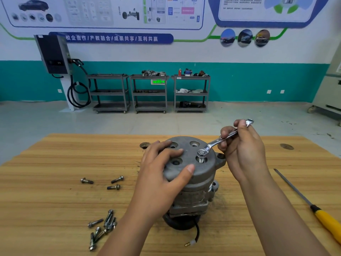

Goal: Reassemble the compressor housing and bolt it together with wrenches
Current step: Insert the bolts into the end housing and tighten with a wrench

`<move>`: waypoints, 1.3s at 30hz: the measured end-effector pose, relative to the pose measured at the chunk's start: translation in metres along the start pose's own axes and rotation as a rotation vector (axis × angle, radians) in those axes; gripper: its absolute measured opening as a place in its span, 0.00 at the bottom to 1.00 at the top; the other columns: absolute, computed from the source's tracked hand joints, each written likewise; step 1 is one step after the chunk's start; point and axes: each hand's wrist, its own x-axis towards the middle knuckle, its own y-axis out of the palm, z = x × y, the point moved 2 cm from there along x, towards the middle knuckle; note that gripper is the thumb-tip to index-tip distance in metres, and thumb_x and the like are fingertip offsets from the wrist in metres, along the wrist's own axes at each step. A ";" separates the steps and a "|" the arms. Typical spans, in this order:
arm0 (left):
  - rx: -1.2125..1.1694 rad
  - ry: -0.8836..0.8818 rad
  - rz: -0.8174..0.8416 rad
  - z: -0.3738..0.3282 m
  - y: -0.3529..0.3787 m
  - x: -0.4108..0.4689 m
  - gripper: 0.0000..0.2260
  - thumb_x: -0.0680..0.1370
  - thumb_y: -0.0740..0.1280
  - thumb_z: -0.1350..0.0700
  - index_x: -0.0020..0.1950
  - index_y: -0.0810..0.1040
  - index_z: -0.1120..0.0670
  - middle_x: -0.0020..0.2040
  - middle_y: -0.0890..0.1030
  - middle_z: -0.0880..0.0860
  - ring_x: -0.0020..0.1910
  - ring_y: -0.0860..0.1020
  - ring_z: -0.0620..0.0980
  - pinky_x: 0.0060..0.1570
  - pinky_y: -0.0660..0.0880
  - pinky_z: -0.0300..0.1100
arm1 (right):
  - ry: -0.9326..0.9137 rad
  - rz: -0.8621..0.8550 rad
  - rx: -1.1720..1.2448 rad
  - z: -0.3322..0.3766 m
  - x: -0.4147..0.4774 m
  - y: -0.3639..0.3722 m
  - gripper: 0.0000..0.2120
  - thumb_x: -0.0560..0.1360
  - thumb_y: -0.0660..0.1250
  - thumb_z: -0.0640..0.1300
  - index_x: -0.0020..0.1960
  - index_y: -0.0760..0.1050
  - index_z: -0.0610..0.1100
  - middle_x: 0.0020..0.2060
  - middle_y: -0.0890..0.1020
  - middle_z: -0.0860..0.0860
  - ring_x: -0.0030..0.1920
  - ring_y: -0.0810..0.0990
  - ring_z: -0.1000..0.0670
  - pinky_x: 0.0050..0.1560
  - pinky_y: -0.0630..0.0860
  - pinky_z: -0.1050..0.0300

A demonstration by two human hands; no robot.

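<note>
Compressor housing [201, 170] under flat left hand [162, 163]; right fingers [226, 131] curl round wrench [214, 143].

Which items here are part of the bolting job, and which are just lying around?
In use:
- compressor, steadied by the left hand
- wrench, held in the right hand
- bolt under the wrench
- loose bolts on the table

Lying about:
- yellow-handled tool, at the table's right
- carts by the wall
- wall charger
</note>
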 end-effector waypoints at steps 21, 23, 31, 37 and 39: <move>0.012 -0.026 -0.010 -0.002 0.001 -0.001 0.12 0.67 0.66 0.40 0.49 0.73 0.36 0.61 0.67 0.34 0.65 0.64 0.36 0.59 0.57 0.23 | -0.458 0.187 -0.248 -0.009 -0.080 -0.027 0.07 0.75 0.63 0.45 0.51 0.76 0.53 0.52 0.83 0.50 0.57 0.79 0.46 0.53 0.76 0.55; 0.022 -0.014 -0.014 -0.002 0.002 0.000 0.12 0.68 0.66 0.39 0.49 0.73 0.36 0.61 0.67 0.34 0.66 0.64 0.37 0.61 0.59 0.28 | -0.588 0.262 -0.411 -0.009 -0.090 -0.024 0.11 0.75 0.64 0.39 0.53 0.78 0.51 0.53 0.82 0.53 0.58 0.79 0.47 0.56 0.75 0.58; -0.004 0.046 -0.010 -0.001 0.003 0.000 0.10 0.72 0.72 0.47 0.51 0.76 0.41 0.61 0.70 0.39 0.67 0.65 0.41 0.66 0.64 0.42 | -0.870 0.437 -0.898 0.002 -0.079 0.009 0.08 0.74 0.67 0.40 0.52 0.81 0.44 0.50 0.83 0.55 0.52 0.77 0.51 0.54 0.72 0.58; -0.005 0.062 -0.041 -0.001 0.002 -0.001 0.13 0.68 0.64 0.38 0.48 0.76 0.40 0.59 0.70 0.38 0.64 0.67 0.36 0.61 0.64 0.31 | -0.841 0.521 -1.100 0.004 -0.058 0.028 0.09 0.72 0.68 0.43 0.50 0.83 0.43 0.44 0.84 0.54 0.46 0.75 0.52 0.48 0.74 0.49; -0.007 0.070 -0.044 0.000 0.001 -0.001 0.14 0.67 0.63 0.37 0.50 0.75 0.38 0.59 0.70 0.38 0.64 0.68 0.37 0.61 0.64 0.30 | -0.765 0.526 -1.123 0.008 -0.053 0.031 0.09 0.71 0.69 0.42 0.49 0.83 0.43 0.41 0.84 0.53 0.44 0.76 0.50 0.46 0.75 0.50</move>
